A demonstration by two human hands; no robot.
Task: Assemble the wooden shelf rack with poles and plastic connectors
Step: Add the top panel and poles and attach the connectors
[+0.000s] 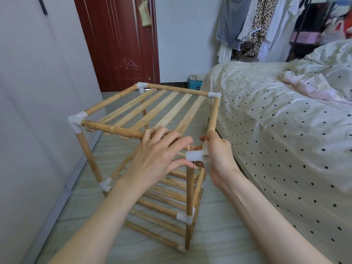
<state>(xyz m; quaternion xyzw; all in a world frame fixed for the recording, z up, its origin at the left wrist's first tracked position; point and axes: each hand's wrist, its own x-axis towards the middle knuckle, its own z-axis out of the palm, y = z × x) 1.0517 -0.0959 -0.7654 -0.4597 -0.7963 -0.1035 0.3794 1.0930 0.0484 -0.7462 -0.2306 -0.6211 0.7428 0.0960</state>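
Two bare hands are working at frame centre: the right hand (217,155) is gripping a white plastic corner connector (196,156), its open socket pointing left, while the left hand (160,151) is curling over the front wooden pole (112,128), lying left-to-right atop the slatted wooden shelf rack (152,111) on the pale tiled floor (219,235).

Two bare forearms, left hand (156,159), right hand (219,157), no sleeves
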